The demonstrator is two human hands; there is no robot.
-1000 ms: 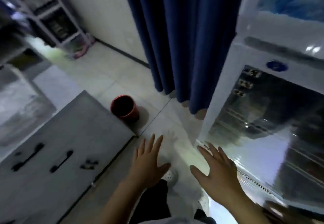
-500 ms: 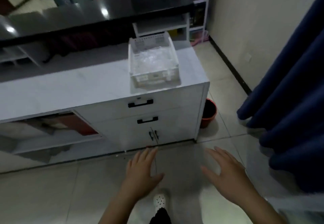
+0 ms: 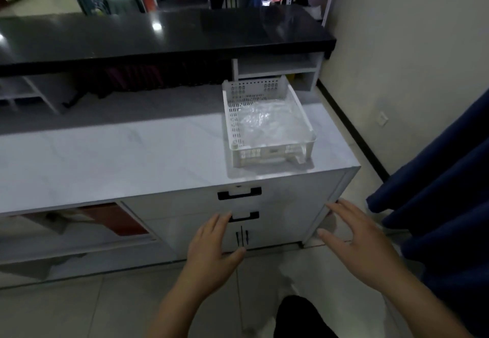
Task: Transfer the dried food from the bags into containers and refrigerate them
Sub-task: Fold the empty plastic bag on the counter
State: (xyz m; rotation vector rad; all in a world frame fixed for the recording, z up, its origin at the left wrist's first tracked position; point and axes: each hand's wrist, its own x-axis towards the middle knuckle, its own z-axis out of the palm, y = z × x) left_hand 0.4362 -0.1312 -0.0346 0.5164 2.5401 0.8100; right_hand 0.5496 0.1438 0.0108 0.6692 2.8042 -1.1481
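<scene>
- Two bare hands reach out over the tiled floor: the left hand point(image 3: 211, 247) and the right hand point(image 3: 357, 242), both palm-down with straight, loosely spread fingers, holding nothing and touching nothing.
- One white plastic basket point(image 3: 231, 120), rectangular, with perforated slotted walls, sits at the right end of the countertop point(image 3: 119, 157), near its front edge.
- Its long axis runs from the cabinet front toward the back; the low, open short side faces the person.
- Crumpled clear plastic bags point(image 3: 270, 123) lie inside it; how many, I cannot tell.
- The countertop is smooth, pale and marble-patterned; a glossy black shelf point(image 3: 158, 36) runs above it at the back.
- The white cabinet front shows two black drawer handles point(image 3: 239, 193), stacked, and two thin vertical door pulls point(image 3: 242, 237) below.
- One dark blue curtain point(image 3: 436, 192) hangs in folds at right.
</scene>
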